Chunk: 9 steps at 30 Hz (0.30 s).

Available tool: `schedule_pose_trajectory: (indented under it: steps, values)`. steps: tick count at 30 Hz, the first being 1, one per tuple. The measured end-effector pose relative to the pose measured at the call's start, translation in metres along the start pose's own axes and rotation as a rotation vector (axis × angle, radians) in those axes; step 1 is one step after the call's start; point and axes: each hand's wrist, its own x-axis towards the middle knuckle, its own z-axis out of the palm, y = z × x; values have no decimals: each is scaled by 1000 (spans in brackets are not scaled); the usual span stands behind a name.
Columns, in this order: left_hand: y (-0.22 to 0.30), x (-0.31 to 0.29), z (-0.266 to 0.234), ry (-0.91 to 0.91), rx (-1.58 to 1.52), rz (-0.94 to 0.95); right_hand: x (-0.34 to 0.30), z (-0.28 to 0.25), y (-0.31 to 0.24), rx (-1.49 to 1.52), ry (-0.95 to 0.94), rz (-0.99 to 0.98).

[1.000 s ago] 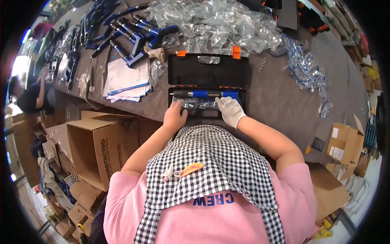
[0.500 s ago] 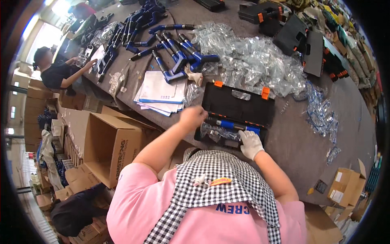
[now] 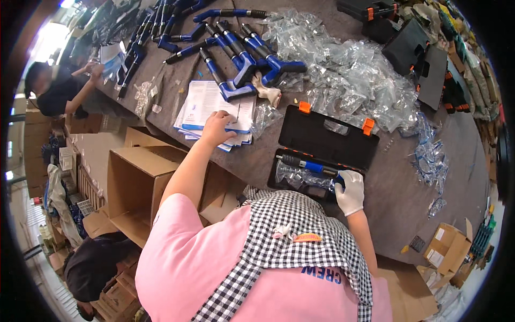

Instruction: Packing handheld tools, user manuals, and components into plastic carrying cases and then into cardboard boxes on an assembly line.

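Observation:
My bare left hand [image 3: 217, 127] lies on a stack of printed sheets [image 3: 206, 102], its fingers apart on the lower edge of the top sheet. In an open black plastic case [image 3: 328, 140] with orange latches lies a blue-and-black tool [image 3: 308, 165] with a long shaft. My right hand [image 3: 350, 192], in a white glove, closes around the tool's blue right end at the case's corner. Beside the shaft, clear plastic bags [image 3: 300, 176] of small parts fill the front of the case. The fingertips of the right hand are partly hidden.
More blue-and-black tools [image 3: 236, 59] lie beyond the papers. Clear bags [image 3: 343, 70] heap up at the back, with black cases [image 3: 410, 45] to their right. An open carton [image 3: 137, 188] stands left of the table. Another person [image 3: 59, 88] handles papers at the far left.
My left hand has moved left from the case onto the papers. My right hand stays at the tool's blue end, its fingers now more curled. The view has shifted slightly.

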Motion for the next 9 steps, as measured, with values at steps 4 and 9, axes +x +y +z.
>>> schedule_pose_trajectory:
  steps: [4,9]
  values:
    - [9,1,1,33,59,97,16,8,-12,24,-25,-2]
    - [12,4,24,66,75,185,25,11,-19,35,-45,-27]
